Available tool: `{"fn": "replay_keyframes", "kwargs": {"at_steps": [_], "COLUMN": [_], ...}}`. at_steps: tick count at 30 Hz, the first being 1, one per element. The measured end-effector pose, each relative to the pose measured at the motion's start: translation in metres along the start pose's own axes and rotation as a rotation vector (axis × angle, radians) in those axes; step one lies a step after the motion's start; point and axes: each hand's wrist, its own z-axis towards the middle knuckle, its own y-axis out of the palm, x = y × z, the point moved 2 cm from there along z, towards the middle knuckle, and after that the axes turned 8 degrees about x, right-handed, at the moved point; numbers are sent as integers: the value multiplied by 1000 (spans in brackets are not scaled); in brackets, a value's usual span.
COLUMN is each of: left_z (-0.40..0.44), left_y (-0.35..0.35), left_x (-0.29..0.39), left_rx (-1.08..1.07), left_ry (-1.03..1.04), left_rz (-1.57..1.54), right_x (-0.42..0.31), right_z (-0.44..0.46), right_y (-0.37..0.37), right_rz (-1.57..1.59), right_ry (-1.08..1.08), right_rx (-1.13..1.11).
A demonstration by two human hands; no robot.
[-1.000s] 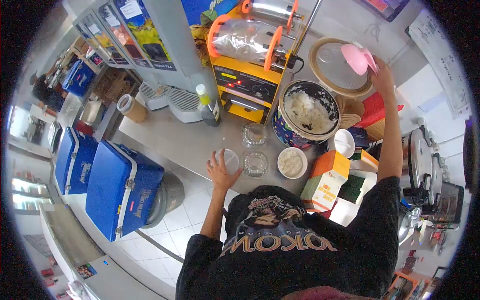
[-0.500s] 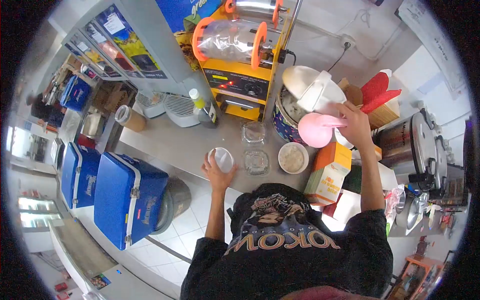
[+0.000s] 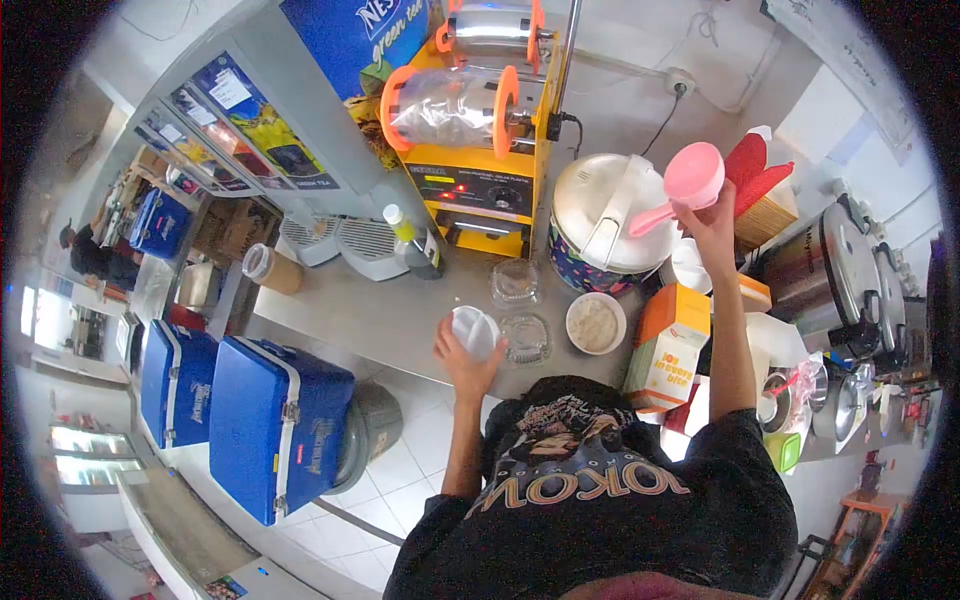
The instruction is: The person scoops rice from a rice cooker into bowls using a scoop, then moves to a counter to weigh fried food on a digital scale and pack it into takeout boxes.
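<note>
My left hand [image 3: 468, 362] is closed round a small white bowl [image 3: 476, 333] near the counter's front edge. Up at the right, my right hand [image 3: 710, 228] grips a pink scoop [image 3: 693, 176], its cup raised and its handle pointing down to the left. Beneath the scoop stands a rice cooker [image 3: 600, 215] with a patterned body, its white lid down. Between my hands, a white bowl [image 3: 597, 322] holds a pale, rice-like food. Two clear plastic containers [image 3: 525, 338] sit beside the bowl in my left hand.
A yellow cup-sealing machine [image 3: 475, 190] stands at the back, with a dark bottle [image 3: 425, 250] left of it. An orange-and-white carton [image 3: 668, 345] and a large steel pot [image 3: 815, 270] are on the right. Blue cooler boxes [image 3: 265, 430] are at the left.
The rice cooker's lid, raised before, is now down. My right hand has come off the lid and lifted the pink scoop upward. My left hand still holds the small bowl.
</note>
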Motion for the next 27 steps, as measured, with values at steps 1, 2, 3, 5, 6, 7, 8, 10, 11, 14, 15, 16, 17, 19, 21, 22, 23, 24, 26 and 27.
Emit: {"fn": "replay_keyframes", "kwargs": {"at_steps": [1, 2, 3, 5, 6, 7, 8, 10, 11, 14, 15, 16, 17, 19, 21, 22, 23, 24, 26, 27], "left_z": [0, 0, -1, -4, -5, -4, -3, -11, -11, -1, 1, -1, -6, -16, -30, -35, -40, -44, -45, -49], "left_y": [0, 1, 3, 9, 9, 10, 11, 8, 9, 22, 29, 42, 57, 87, 115, 121, 128, 141, 160, 168], "left_x": [2, 4, 5, 6, 5, 5, 8, 15, 23, 69, 81, 90, 100, 118, 127, 127, 129, 133, 126, 122], "left_rx": [-4, -9, -18, -13, -15, -17, -34, -92, -113, -316, -402, -434, -467, -567, -704, -665, -623, -579, -541, -527], "left_ry": [15, 32, 47, 38, 32, 49, 60, 109, 155, 335, 401, 451, 504, 554, 548, 577, 614, 662, 745, 750], "left_rz": [1, 0, -3, -15, -14, -18, -18, -37, -68, -137, -148, -118, -88, 25, 188, 242, 286, 314, 174, 230], "right_x": [3, 10, 21, 67, 76, 87, 102, 98, 103, 121, 121, 116, 114, 117, 117, 114, 112, 98, 64, 62], "right_z": [-1, -2, -3, -3, -9, -16, -19, -29, -30, -34, -30, -25, -22, -16, -25, -30, -35, -49, -83, -107], "right_y": [1, 2, 3, -8, -8, -7, -12, 4, 13, 10, 11, 13, 15, 13, 8, 8, -2, -9, -20, -24], "right_rz": [39, 75, 108, 185, 240, 293, -75, 58, 183, 57, -123, -300, -479, -710, -834, -840, -855, -739, -594, -558], "right_ry": [-18, -35, -52, -2, 15, 38, -97, -28, -90, -52, -170, -290, -406, -425, -411, -398, -385, -343, -210, -188], "right_rx": [73, 149, 227, 336, 333, 333, 405, 378, 455, 335, 227, 115, 5, -73, -92, -69, -37, -94, -167, -140]}}
